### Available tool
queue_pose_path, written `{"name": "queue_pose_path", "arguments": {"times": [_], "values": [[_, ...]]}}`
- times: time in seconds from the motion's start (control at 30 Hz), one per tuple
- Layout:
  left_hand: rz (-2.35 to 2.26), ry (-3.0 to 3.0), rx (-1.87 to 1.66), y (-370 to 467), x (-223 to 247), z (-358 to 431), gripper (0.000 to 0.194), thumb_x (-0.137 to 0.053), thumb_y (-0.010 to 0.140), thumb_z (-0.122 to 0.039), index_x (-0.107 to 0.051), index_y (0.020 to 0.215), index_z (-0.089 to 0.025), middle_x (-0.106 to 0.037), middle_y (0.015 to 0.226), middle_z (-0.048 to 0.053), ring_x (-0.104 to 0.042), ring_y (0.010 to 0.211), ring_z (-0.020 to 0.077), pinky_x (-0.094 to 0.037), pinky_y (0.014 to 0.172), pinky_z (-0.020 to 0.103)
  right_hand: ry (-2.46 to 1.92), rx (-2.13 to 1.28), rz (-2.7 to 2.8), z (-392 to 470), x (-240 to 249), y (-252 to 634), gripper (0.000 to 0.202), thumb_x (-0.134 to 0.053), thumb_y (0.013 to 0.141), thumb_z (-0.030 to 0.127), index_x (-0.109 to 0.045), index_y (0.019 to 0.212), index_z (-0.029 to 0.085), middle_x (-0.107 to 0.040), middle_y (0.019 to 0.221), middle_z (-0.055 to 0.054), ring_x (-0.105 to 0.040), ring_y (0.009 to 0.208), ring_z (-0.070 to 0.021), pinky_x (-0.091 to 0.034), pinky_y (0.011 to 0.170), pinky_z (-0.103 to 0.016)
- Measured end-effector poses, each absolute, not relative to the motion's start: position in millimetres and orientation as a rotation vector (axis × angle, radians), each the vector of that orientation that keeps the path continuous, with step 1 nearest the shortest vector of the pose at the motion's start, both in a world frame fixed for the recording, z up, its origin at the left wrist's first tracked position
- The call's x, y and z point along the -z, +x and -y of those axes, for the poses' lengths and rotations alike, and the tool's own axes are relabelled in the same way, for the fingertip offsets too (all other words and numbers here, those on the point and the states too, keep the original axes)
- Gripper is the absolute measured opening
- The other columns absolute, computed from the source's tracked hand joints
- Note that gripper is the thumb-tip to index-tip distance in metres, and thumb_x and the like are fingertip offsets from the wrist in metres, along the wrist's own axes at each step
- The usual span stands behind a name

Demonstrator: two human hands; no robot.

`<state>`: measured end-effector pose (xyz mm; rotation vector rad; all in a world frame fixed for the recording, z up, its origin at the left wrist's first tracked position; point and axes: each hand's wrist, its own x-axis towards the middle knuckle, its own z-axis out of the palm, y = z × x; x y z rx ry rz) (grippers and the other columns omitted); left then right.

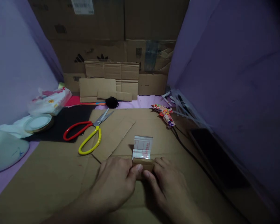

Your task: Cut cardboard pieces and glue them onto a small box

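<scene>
Left hand (118, 182) and right hand (169, 182) both part-closed, pinching one small cardboard piece (143, 165) at either end; it's well in from the far edge of the cardboard mat (60, 183); best press evenly, keep it square; one pair of scissors (96, 124) near far-left corner, one glue gun (165, 115) near far-right.

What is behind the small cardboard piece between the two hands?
A white panel with red print shows beyond the top edge of the cardboard piece. Anything lower down cannot be seen: the piece, left hand and right hand cover it.
</scene>
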<state>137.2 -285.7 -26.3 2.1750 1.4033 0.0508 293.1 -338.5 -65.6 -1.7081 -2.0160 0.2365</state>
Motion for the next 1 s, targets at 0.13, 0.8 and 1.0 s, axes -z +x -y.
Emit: {"name": "queue_pose_path", "arguments": {"times": [0.13, 0.8, 1.0], "values": [[-1.587, 2.194, -0.040, 140.6, 31.3, 287.4, 0.038, -0.036, 0.087, -0.037, -0.063, 0.069, -0.018, -0.067, 0.069, 0.010, -0.061, 0.062, 0.0260, -0.035, 0.054, 0.032, -1.832, -0.294, 1.810, 337.6, 66.7, 291.9, 0.035, -0.051, 0.082, 0.043, -0.056, 0.057, 0.020, -0.059, 0.053, -0.003, -0.054, 0.049, -0.0175, -0.033, 0.046, -0.026], [-1.483, 2.098, -0.069, 126.8, 35.3, 295.3, 0.032, -0.040, 0.084, -0.031, -0.061, 0.062, -0.021, -0.063, 0.058, 0.004, -0.058, 0.050, 0.0189, -0.032, 0.045, 0.025, -1.470, -0.954, 1.577, 309.0, 71.4, 299.1, 0.072, -0.077, 0.066, 0.033, -0.042, 0.129, 0.022, -0.061, 0.118, -0.012, -0.059, 0.106, -0.0271, -0.048, 0.088, -0.044], [-1.565, 2.139, -0.313, 121.5, 46.7, 299.2, 0.010, -0.048, 0.079, -0.029, -0.052, 0.075, -0.021, -0.056, 0.052, -0.002, -0.053, 0.044, 0.0163, -0.031, 0.041, 0.022, -1.523, -0.781, 1.660, 309.7, 76.7, 299.0, 0.058, -0.074, 0.069, 0.035, -0.051, 0.120, 0.021, -0.063, 0.110, -0.011, -0.059, 0.100, -0.0268, -0.047, 0.084, -0.045]]}}
